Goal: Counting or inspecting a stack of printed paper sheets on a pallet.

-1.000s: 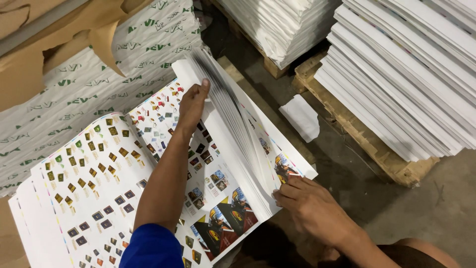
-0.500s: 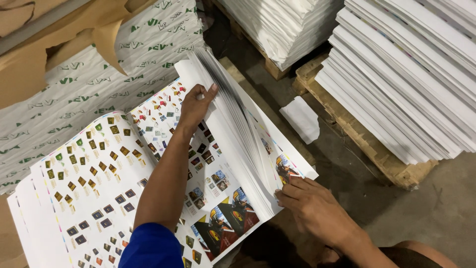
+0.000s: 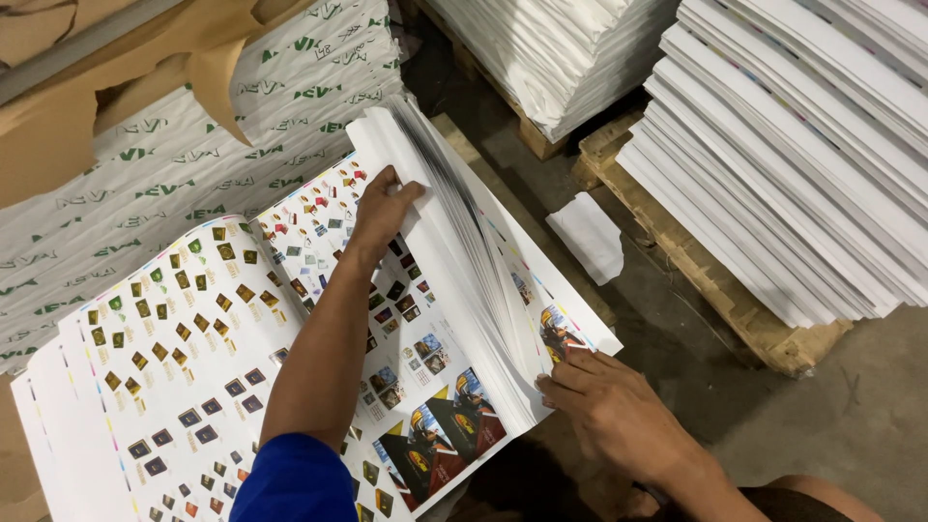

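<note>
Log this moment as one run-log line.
left hand: lifting sheet stack | right hand: fingers on stack corner | printed sheets spread beside

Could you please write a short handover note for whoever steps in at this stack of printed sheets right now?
Left hand: gripping the far edge of a lifted bundle of printed sheets, curled up off the stack.
Right hand: fingers pressed on the near corner of the sheets, fanning them.
Done: the bundle is raised and partly fanned.
Left: the fanned sheets are not yet laid flat. A loose paper scrap lies on the floor beside a wooden pallet.
</note>
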